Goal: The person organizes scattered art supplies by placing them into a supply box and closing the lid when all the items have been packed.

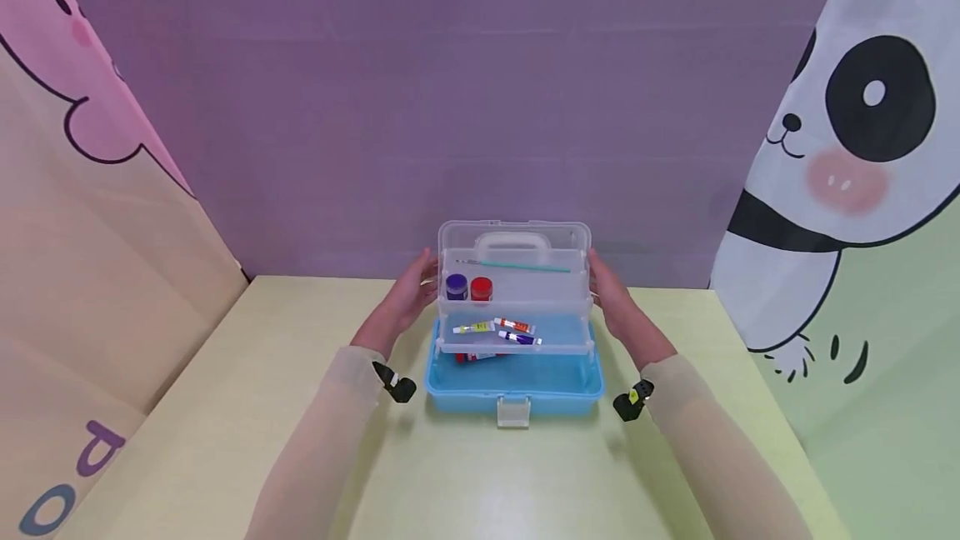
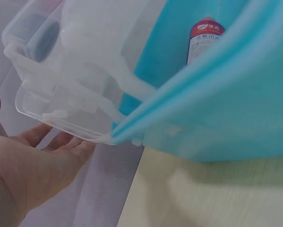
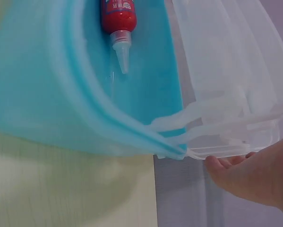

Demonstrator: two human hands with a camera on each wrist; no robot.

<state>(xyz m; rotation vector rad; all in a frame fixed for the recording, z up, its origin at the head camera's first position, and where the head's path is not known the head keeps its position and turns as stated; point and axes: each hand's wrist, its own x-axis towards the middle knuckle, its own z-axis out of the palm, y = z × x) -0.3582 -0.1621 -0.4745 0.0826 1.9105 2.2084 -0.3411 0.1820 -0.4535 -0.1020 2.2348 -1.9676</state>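
A blue plastic storage box (image 1: pixel 555 403) stands open on the table, its clear lid (image 1: pixel 465 233) raised at the back and its tiered trays spread. My left hand (image 1: pixel 408 297) is at the lid's left side, fingers extended against its outer face. On the opposite side, my right hand (image 1: pixel 613 298) touches the lid's edge, its fingers partly hidden behind it. The upper tray holds a green paintbrush (image 1: pixel 525 267), a purple jar (image 1: pixel 456 287) and a red jar (image 1: pixel 482 288). Small paint tubes (image 1: pixel 519 338) lie in the lower tray. A red bottle (image 3: pixel 118 19) with a clear nozzle lies in the base.
The pale wooden table (image 1: pixel 300 373) reaches to a purple backdrop (image 1: pixel 450 90) close behind the box. Printed cloths hang at both sides, with a panda (image 1: pixel 840 132) on the right one. A white latch (image 1: pixel 513 412) hangs down at the box's front.
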